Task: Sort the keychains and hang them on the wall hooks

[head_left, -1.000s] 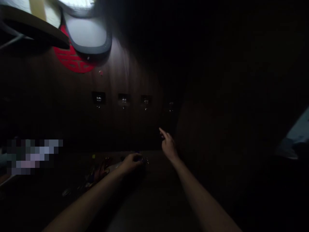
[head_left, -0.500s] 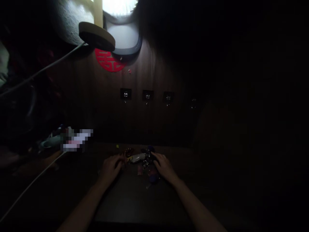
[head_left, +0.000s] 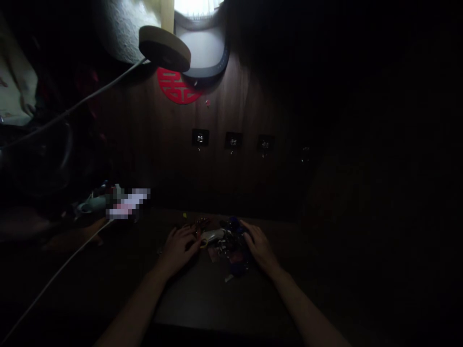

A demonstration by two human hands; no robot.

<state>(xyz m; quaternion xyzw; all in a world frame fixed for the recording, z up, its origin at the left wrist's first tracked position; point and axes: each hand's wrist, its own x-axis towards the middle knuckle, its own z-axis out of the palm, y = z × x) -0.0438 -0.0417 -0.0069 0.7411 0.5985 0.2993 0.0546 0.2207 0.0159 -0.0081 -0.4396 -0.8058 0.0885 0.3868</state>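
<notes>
A jumble of small things lies on the dark desk [head_left: 195, 306] between my two hands. In it I make out a pale, elongated smooth object [head_left: 213, 235], a thin yellow loop [head_left: 204, 244], a pinkish packet [head_left: 214, 254] and dark blue pieces [head_left: 238, 268]. My left hand [head_left: 181, 248] rests at the left side of this pile, fingers loosely stretched, fingertips close to the pale object. On the right side, my right hand [head_left: 260, 246] has its fingers extended beside the blue pieces. Neither hand visibly grips anything. Dimness hides most of the pile's details.
A lamp with a round base [head_left: 164, 50] sits at the top, its white cable [head_left: 83, 101] running left. Sockets [head_left: 233, 140] and a red round paper cutout [head_left: 179, 89] are on the wooden wall. A blurred-out bright screen [head_left: 128, 205] stands at left.
The camera has turned slightly left, so the scene sits further right. My right fingertips have drawn back a little from the pile. The left fingers are spread flatter beside it.
</notes>
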